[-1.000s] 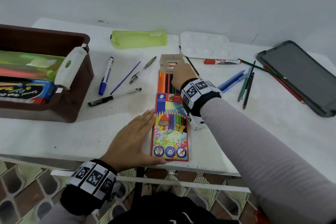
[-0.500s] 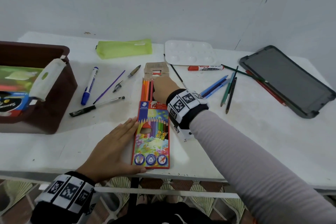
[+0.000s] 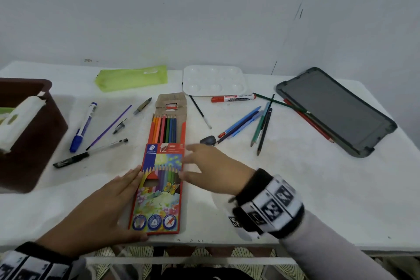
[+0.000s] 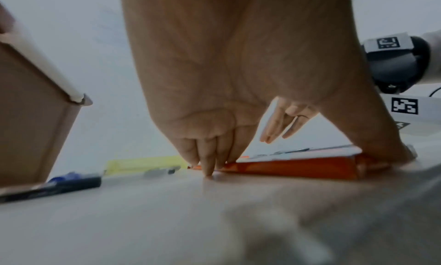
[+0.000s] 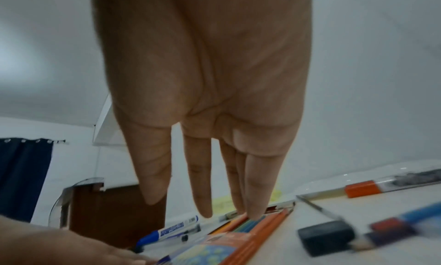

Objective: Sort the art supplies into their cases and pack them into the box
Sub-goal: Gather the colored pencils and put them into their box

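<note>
- Left hand point(image 3: 100, 211), lower left of the head view: flat, fingers straight along the left edge of the pencil case point(image 3: 159, 179), thumb at its near end — likely bracing it so it cannot slide.
- Right hand point(image 3: 211, 170), centre frame: fingers released, spread, grasping nothing, just right of the case; blurred, so contact with the cardboard cannot be told.
- Case at lower centre, flap point(image 3: 171, 103) open toward the wall, coloured pencils point(image 3: 164, 128) half out.
- Loose pencils point(image 3: 245, 124) right of centre, well apart from the case — presumably next to go in.
- Brown box point(image 3: 29, 134) at left edge, awaiting the filled case.
</note>
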